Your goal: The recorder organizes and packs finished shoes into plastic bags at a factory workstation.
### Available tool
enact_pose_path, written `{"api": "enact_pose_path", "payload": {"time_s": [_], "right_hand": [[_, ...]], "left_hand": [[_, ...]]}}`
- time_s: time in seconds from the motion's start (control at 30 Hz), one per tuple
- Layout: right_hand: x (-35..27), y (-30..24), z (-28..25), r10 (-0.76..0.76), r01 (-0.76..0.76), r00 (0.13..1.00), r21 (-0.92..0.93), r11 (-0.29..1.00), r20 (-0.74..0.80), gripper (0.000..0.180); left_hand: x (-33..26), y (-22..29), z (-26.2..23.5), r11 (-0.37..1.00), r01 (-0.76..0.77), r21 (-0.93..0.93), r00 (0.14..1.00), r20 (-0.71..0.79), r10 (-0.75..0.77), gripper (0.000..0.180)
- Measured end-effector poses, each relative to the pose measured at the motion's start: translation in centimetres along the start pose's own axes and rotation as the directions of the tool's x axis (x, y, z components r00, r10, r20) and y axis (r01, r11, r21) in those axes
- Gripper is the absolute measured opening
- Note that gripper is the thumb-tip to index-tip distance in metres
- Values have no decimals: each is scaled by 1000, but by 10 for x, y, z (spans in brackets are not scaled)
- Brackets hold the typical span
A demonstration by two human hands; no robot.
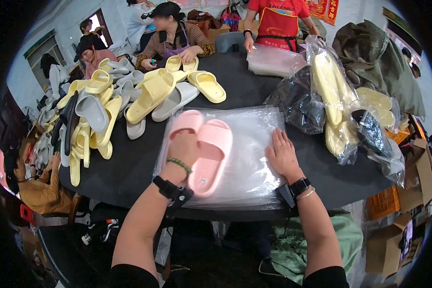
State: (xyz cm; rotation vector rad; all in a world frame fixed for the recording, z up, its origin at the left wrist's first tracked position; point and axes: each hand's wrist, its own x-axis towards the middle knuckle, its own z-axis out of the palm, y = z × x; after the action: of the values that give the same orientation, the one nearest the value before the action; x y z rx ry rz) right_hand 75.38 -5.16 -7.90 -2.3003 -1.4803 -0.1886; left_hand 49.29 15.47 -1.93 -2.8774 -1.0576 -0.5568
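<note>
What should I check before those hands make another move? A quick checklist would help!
1. Left hand at the pink slippers: ok.
2. Left hand's grip firm: cannot tell; fingers are mostly hidden.
3. Right hand resting on the clear plastic stack: ok.
4. Stack fully uncovered: not ok; pink slippers overlap its left part.
5. Bagged yellow slippers apart from the stack: ok, over to the right.

Close wide fisheye head view, downward across the black table (115,180).
</note>
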Motion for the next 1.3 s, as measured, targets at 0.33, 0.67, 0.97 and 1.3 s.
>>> {"api": "enact_pose_path", "payload": {"time_s": [0.33,0.67,0.97,1.3], "right_hand": [[4,2,-11,23,-32,998,149,988,62,68],[-59,-61,-65,-170,173,985,-114,978,31,74],[-84,-54,-40,-101,104,994,-71,992,48,74],[-86,-57,-44,-52,54,997,-30,998,64,74]], "left_hand": [[-8,-41,-3,980,180,85,983,0,-181,20],[-14,-49,-1,985,162,62,987,-12,-161,22],[5,-38,-22,995,92,-26,996,-6,-92,21],[74,122,1,965,-215,-148,968,101,231,16]]}}
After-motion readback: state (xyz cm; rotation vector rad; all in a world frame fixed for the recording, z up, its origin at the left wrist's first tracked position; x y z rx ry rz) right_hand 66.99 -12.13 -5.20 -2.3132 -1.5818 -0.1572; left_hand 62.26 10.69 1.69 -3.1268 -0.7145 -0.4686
